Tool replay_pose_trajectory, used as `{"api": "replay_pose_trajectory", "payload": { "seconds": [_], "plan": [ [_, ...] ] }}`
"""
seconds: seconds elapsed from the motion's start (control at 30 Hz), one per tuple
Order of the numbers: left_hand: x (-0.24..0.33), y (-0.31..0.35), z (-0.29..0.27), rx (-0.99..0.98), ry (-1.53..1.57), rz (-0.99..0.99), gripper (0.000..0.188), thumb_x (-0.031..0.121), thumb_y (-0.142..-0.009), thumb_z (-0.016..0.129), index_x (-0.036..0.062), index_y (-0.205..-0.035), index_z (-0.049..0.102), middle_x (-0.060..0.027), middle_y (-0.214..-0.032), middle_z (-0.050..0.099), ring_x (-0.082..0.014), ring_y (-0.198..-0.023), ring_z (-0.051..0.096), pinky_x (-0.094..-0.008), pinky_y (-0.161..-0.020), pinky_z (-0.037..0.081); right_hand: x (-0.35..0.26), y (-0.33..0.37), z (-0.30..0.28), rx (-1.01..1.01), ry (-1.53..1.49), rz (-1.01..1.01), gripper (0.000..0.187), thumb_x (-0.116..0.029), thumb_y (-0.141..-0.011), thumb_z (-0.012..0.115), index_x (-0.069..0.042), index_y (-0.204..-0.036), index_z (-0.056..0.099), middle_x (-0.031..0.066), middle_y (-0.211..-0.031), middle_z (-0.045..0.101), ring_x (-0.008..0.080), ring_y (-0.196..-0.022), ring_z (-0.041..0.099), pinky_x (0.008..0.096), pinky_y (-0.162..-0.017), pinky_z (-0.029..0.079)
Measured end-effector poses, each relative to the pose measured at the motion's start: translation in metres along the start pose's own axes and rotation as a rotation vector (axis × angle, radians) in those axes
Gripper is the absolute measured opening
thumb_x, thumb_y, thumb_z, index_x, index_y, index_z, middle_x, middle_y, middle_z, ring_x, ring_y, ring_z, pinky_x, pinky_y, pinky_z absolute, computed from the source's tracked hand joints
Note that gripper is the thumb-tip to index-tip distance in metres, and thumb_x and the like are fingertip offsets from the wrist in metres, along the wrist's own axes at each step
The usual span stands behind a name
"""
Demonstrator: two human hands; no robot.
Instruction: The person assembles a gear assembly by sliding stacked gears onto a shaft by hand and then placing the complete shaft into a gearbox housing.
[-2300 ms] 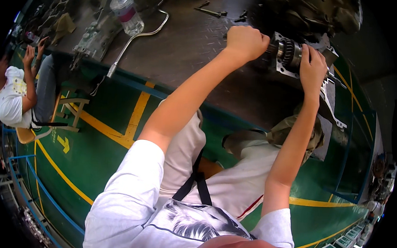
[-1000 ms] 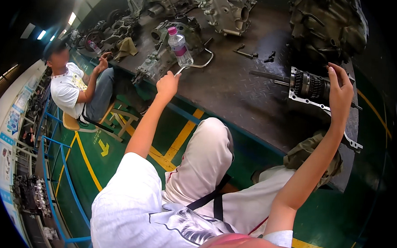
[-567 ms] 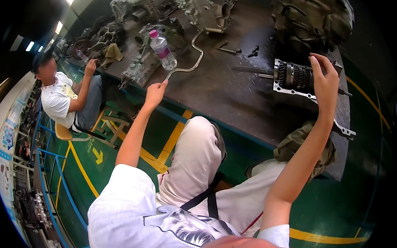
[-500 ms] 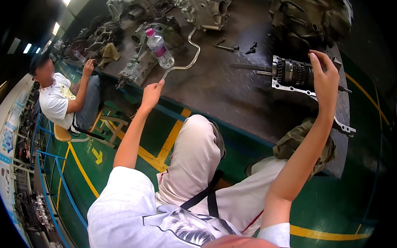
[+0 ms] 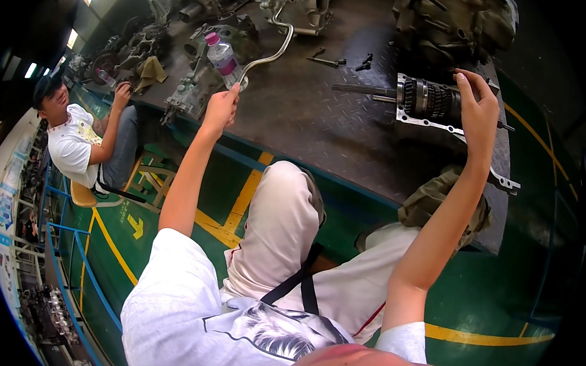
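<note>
My left hand is closed around the lower end of a bent metal pipe. The pipe rises past a water bottle with a pink cap, and its far end overlaps a grey metal casting. On the right, my right hand is at a gear shaft assembly seated in an open metal housing. Its thumb and forefinger meet in a pinch above the housing's upper edge. What they hold, if anything, is too small to make out.
Several bolts lie mid-table. A large dark gearbox casing stands at the far right, and more castings fill the far left. A person sits at the table's left end. A blue railing stands on the green floor.
My left hand has moved forward, and the pipe's far end has swung up and away, overlapping the casting. My right hand stays near the gear assembly. The whole view has shifted slightly.
</note>
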State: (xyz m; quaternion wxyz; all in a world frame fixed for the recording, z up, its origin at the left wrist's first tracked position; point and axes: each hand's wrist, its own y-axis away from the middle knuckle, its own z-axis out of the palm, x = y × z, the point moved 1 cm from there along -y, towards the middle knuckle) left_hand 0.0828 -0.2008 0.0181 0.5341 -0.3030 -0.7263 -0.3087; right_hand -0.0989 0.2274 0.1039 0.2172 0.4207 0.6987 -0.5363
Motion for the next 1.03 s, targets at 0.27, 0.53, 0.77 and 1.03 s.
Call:
{"api": "replay_pose_trajectory", "payload": {
  "seconds": [0.27, 0.53, 0.77, 1.03],
  "plan": [
    [0.002, 0.008, 0.005, -0.004, 0.029, 0.022, 0.041, 0.042, -0.093, 0.054, 0.0104, -0.068, 0.047, 0.0081, -0.05, 0.032, -0.0028, -0.036, 0.027, -0.0208, -0.035, 0.02, 0.001, 0.0, -0.002, 0.004, 0.007, -0.001, 0.029, -0.022, -0.088, 0.057, 0.001, -0.102, 0.066, 0.0122, -0.092, 0.068, 0.0185, -0.086, 0.063, 0.0281, -0.082, 0.046],
    [0.003, 0.004, 0.004, 0.001, 0.019, 0.021, 0.04, 0.041, -0.093, 0.054, 0.01, -0.069, 0.047, 0.0076, -0.05, 0.033, -0.0031, -0.036, 0.027, -0.021, -0.035, 0.02, 0.003, 0.0, -0.001, 0.005, 0.003, -0.003, 0.028, -0.022, -0.088, 0.057, 0.002, -0.102, 0.066, 0.0128, -0.092, 0.068, 0.0184, -0.086, 0.063, 0.0279, -0.082, 0.046],
    [0.033, 0.007, -0.008, -0.043, 0.013, -0.014, 0.041, 0.043, -0.093, 0.054, 0.0111, -0.07, 0.044, 0.0079, -0.048, 0.03, -0.0042, -0.035, 0.025, -0.0219, -0.035, 0.02, -0.005, 0.0, 0.001, 0.004, -0.003, 0.004, 0.028, -0.021, -0.088, 0.058, 0.002, -0.102, 0.066, 0.0128, -0.092, 0.068, 0.0185, -0.086, 0.063, 0.0281, -0.082, 0.046],
    [0.071, -0.014, -0.057, 0.081, -0.448, 0.08, 0.046, 0.048, -0.087, 0.059, 0.008, -0.067, 0.051, 0.0055, -0.047, 0.036, -0.0073, -0.035, 0.028, -0.0264, -0.034, 0.02, -0.003, -0.004, 0.003, 0.008, -0.018, -0.009, 0.025, -0.02, -0.088, 0.059, 0.002, -0.1, 0.066, 0.0127, -0.088, 0.068, 0.0189, -0.085, 0.063, 0.0286, -0.082, 0.046]
  ]
}}
